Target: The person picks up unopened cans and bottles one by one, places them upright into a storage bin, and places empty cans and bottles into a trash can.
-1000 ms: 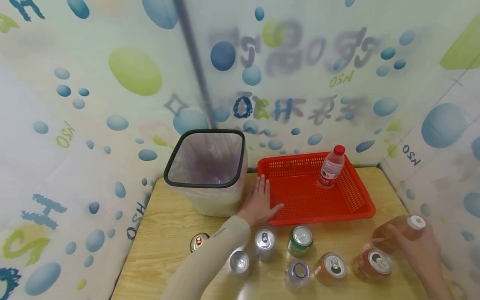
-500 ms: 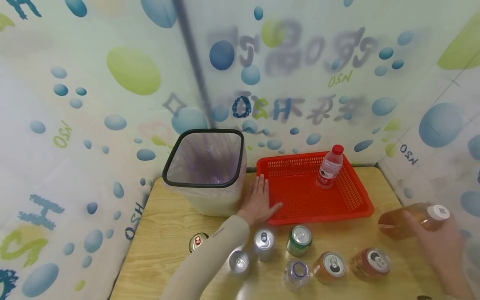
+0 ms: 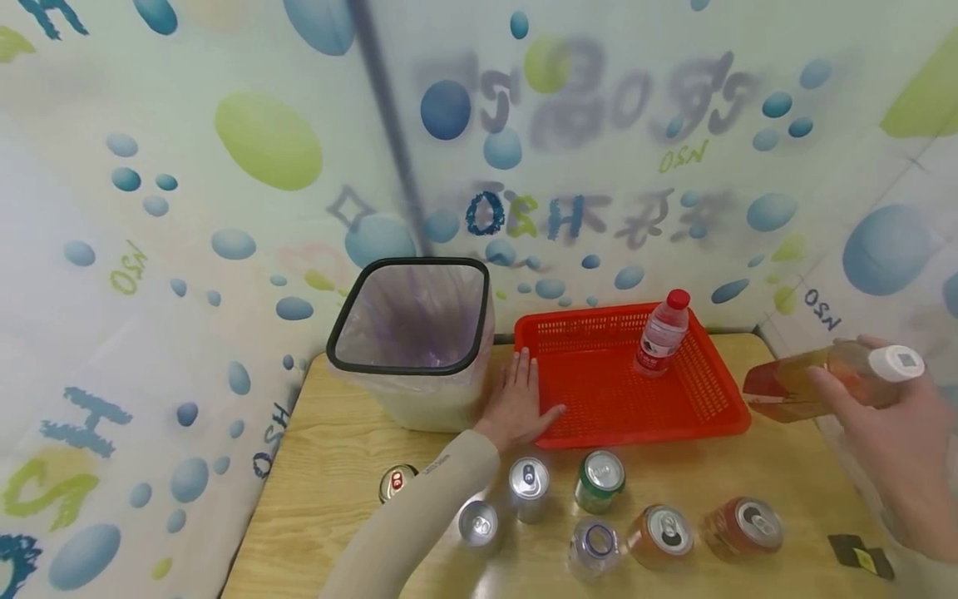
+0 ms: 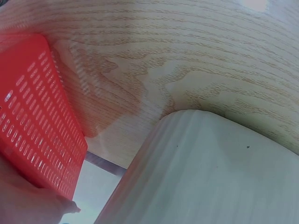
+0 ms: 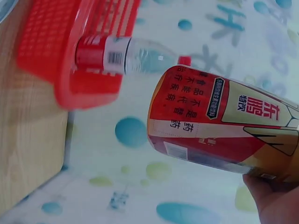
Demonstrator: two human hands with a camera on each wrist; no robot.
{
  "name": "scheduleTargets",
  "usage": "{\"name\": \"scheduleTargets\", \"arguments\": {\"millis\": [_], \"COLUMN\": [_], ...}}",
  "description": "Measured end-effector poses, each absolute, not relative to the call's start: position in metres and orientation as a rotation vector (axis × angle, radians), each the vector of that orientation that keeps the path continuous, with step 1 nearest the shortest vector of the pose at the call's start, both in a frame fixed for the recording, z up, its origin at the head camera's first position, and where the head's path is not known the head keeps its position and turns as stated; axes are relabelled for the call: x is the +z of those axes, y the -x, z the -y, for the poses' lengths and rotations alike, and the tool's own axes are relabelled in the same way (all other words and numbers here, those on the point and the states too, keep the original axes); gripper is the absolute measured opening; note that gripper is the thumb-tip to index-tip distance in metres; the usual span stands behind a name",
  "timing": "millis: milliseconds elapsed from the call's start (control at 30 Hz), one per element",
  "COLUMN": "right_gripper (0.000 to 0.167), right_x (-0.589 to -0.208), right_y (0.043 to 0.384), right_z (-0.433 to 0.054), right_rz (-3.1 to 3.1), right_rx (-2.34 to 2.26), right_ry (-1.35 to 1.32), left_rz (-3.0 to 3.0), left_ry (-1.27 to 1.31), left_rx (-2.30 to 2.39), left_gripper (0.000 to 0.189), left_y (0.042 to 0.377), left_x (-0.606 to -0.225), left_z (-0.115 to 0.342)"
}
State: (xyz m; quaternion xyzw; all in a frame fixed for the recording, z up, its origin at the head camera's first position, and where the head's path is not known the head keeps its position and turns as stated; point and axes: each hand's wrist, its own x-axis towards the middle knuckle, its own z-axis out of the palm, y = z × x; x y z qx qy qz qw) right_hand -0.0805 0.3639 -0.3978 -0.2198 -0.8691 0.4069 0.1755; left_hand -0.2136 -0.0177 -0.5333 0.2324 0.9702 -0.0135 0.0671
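Observation:
My right hand point(image 3: 891, 424) grips an amber drink bottle point(image 3: 812, 383) with a white cap, tilted and held up off the table, right of the red basket point(image 3: 636, 437). In the right wrist view the red and gold label of this drink bottle point(image 5: 210, 116) shows, its base toward the basket. A clear water bottle point(image 3: 662, 334) with a red cap stands in the basket, toward its right side. My left hand point(image 3: 516, 408) lies with straight fingers on the basket's left rim, thumb spread. Only part of the left hand point(image 4: 28, 203) appears in the left wrist view.
A lined bin point(image 3: 427, 408) stands left of the basket. In front are silver cans point(image 3: 528, 489), a green can point(image 3: 599, 481), orange-red cans point(image 3: 741, 528) and an uncapped clear bottle point(image 3: 594, 549). A dark tag point(image 3: 861, 556) lies at the right.
The right hand has lifted the amber drink bottle up and to the right, away from the orange-red cans, uncovering the dark tag. My left hand stays on the basket rim.

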Motion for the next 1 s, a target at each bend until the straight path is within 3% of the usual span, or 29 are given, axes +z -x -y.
{"name": "scheduleTargets", "arguments": {"millis": [167,667,1000], "right_gripper": [0.061,0.093,0.085], "right_x": [-0.402,-0.447,-0.479], "right_y": [0.102,0.167,0.184], "right_z": [-0.355,-0.334,-0.328], "right_rz": [2.469,2.812,2.911], "right_rx": [1.201,1.227,1.207], "right_ry": [0.361,0.182,0.000], "left_rz": [-2.936,-2.948,-2.943], "left_ry": [-0.705,-0.703,-0.704], "left_rx": [-0.048,-0.077,-0.063], "left_gripper": [0.099,0.098,0.100], "left_y": [0.213,0.212,0.211], "left_x": [-0.533,-0.530,-0.529], "left_z": [0.017,0.018,0.017]}}
